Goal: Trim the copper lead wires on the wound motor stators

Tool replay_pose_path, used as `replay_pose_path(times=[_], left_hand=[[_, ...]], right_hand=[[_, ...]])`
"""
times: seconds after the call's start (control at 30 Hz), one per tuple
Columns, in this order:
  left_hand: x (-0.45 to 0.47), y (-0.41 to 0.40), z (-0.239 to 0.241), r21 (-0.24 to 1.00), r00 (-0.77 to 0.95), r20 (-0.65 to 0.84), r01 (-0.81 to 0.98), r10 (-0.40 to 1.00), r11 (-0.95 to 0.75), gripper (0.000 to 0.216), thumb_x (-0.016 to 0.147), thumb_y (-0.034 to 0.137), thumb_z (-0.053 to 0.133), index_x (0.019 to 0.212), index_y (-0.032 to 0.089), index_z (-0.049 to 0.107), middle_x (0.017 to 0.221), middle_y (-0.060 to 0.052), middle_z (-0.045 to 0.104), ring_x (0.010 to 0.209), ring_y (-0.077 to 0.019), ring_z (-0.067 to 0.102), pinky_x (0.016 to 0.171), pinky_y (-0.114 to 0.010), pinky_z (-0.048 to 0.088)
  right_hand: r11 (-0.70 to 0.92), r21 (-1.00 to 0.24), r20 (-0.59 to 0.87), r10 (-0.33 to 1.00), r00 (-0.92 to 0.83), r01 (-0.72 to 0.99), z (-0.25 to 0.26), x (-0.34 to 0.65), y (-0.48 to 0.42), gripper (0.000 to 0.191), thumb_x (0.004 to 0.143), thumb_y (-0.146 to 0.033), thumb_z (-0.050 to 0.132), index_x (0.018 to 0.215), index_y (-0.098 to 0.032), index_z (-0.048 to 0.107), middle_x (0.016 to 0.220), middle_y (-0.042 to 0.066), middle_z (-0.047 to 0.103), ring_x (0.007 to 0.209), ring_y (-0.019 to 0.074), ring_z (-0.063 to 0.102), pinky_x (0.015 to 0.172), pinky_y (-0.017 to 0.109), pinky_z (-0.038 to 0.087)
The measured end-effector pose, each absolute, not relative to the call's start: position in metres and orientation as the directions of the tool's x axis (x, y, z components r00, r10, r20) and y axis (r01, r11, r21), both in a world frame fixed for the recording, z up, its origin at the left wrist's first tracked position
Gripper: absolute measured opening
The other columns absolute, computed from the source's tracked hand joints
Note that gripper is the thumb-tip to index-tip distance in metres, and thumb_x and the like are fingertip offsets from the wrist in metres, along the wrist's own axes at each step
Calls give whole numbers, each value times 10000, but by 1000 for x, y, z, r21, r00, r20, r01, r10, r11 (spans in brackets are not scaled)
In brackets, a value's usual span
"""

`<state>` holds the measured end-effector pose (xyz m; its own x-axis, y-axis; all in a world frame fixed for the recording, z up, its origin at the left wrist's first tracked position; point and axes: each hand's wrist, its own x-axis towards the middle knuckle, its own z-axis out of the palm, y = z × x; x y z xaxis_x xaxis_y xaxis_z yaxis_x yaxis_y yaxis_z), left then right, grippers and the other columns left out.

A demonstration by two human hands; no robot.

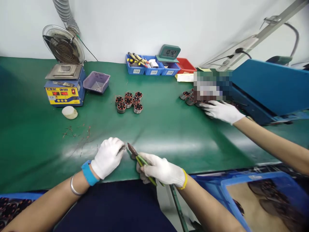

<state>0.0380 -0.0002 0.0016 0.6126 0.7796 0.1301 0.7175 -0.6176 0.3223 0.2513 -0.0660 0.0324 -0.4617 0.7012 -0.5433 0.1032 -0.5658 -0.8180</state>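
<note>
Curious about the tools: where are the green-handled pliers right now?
Head view, low centre: the green-handled pliers sit in the person's right hand at the near edge of the green mat, nose pointing toward the left hand.

We hold the green-and-yellow-handled cutters point(138, 157) in our right hand point(161, 170), dark nose angled up-left, just short of a thin grey piece point(122, 148) pinched at our left hand point(107, 158) fingertips.

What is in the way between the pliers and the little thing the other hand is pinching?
Nothing visible. The pliers in the right hand point at the small piece pinched by the left hand, with only green mat showing between them.
</note>
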Motion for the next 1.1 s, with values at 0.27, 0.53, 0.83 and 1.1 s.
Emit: replay_pose_path(times=[0.27,0.53,0.83,1.1], left_hand=[[37,-1,2,321,614,142,714,777,-623,154,920,207,428,851,190,565,837,-54,595,809,-234,534,712,-370,424],[20,-7,21,362,520,55,785,852,-502,480,839,244,511,1305,147,443,1245,-147,584,1078,-269,613,887,-373,505],[-19,18,80,162,667,100,722,739,-673,554,790,258,529,1338,211,466,1373,-103,520,1227,-287,518,1005,-397,436],[5,31,42,328,756,-154,646,636,-689,322,823,283,537,1121,192,616,1031,-84,665,941,-258,642,843,-363,502]], right_hand=[[-537,-796,-605,687,-403,279,32,250,-67,163,762,-263,552,893,-196,479,687,-26,552,570,119,572,537,240,485],[-608,-794,-574,751,-327,-1,33,256,-59,415,638,-298,646,1004,-192,481,795,-13,567,624,136,602,563,269,490],[-610,-754,-498,772,-395,-243,16,261,-66,557,680,-390,702,1144,-221,445,852,-5,527,688,149,577,651,325,467],[-132,-290,-219,973,69,948,36,244,-66,557,845,-307,517,1380,-179,429,1140,142,575,961,301,563,777,399,434]])
